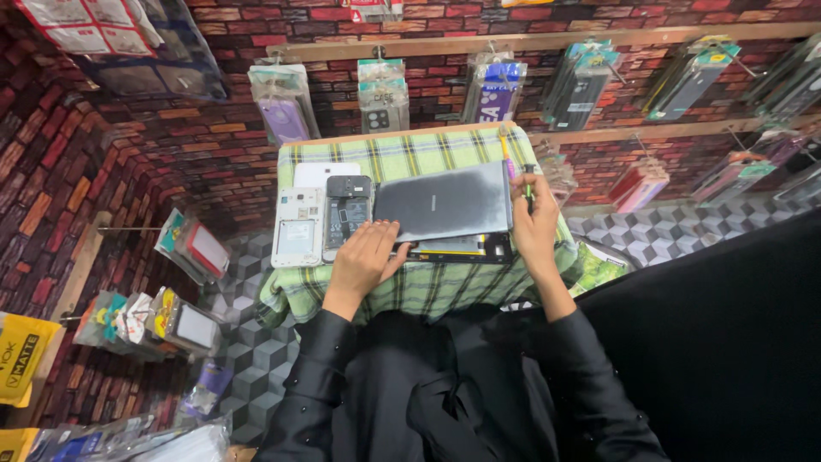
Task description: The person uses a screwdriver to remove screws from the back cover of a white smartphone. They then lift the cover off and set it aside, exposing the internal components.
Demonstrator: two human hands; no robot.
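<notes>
Fingers of the left hand (363,257) lie flat and close together on the near left corner of the tablet back cover (445,204), pressing down on it rather than gripping. The right hand (534,224) is curled around the cover's right edge, thumb on top and fingers underneath, so it is clamped on that edge; whether it also holds the thin green tool (528,190) standing just above the knuckles I cannot tell.

As a judgement of progress: the grey cover is already lifted free along its near side and sits tilted over the tablet body (457,250), whose dark lower half with a yellow strip shows beneath. So the opening looks largely done, while the cover is not yet set aside and nothing inside appears to have been touched.

Just left of the tablet lie an opened black phone (346,218) with its insides showing, an opened white phone (298,228), and a white back cover (321,174) partly tucked behind them. All rest on a small table with a green checked cloth (428,291).

Containers: the only ones in sight are clear hanging packets (383,94) on the brick-patterned wall, each holding a phone case or accessory; more packets (175,321) hang at the lower left. No tray or box is on the table.
</notes>
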